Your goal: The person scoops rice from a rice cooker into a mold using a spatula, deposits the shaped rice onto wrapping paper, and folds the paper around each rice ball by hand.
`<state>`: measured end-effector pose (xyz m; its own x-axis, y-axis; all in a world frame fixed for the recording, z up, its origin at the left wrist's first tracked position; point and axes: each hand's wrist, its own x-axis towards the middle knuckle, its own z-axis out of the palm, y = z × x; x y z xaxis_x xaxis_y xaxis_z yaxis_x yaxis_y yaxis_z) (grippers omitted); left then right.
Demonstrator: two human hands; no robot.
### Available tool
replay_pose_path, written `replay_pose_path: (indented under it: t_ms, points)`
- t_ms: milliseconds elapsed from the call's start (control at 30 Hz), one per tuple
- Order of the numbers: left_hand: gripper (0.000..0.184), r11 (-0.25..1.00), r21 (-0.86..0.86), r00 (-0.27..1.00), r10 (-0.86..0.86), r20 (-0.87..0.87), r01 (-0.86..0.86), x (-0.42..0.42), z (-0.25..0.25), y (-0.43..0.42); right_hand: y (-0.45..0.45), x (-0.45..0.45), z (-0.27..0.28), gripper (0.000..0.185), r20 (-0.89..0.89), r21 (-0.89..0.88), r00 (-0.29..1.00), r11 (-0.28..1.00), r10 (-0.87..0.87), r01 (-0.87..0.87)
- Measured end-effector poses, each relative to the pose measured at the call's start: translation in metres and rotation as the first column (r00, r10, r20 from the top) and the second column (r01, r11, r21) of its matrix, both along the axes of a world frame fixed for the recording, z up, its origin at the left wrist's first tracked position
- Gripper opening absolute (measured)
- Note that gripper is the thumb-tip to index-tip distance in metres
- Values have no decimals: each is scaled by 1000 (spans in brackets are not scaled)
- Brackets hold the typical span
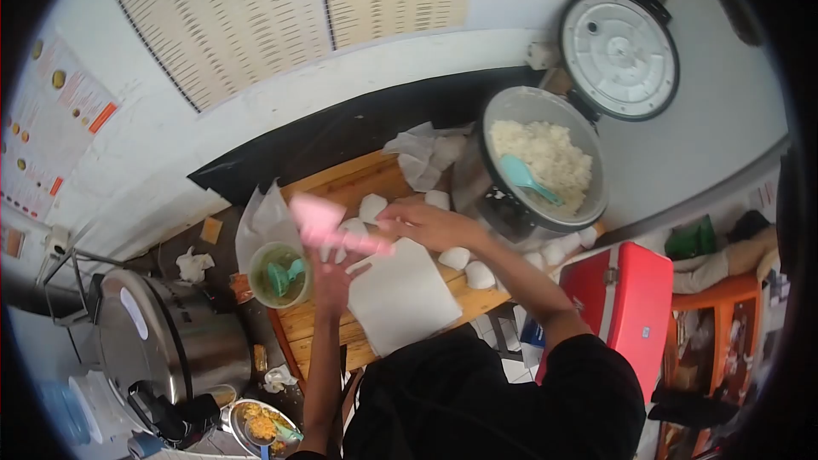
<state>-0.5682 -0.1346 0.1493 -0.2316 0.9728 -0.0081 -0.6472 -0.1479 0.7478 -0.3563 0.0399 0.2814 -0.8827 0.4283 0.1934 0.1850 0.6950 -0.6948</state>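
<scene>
A pink scoop-like thing (322, 220), smeared by motion, is over the left part of the wooden table, its narrow part reaching right. My left hand (337, 279) is against it from below and seems to grip it, though the blur hides the exact hold. Stretched to the left, my right hand (430, 226) has its fingers extended and nothing visible in them. Just below lies a stack of white paper sheets (400, 298). White rounded lumps (481, 275) sit around the paper, their kind unclear. A bowl (281, 274) of green food with a turquoise spoon stands left of my left hand.
A large cooker (477, 179) of white rice (558, 158) with a turquoise paddle stands at the right, its lid (620, 51) raised. A closed steel cooker (170, 336) and a pan of food (260, 426) are at left. A red cool box (630, 315) borders the right.
</scene>
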Motion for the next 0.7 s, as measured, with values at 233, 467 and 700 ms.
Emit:
replay_pose_path:
  t_ms: [233, 467, 700]
  points:
    - [73, 971, -111, 940, 170, -296, -210, 23, 44, -23, 108, 208, 46, 28, 583, 551, 518, 773, -627, 315]
    - [74, 918, -338, 970, 149, -193, -208, 110, 44, -14, 136, 260, -41, 20, 818, 465, 357, 884, -451, 53]
    - [74, 943, -320, 979, 30, -200, -94, 166, 61, 11, 153, 282, -30, 21, 676, 604, 552, 796, -489, -34]
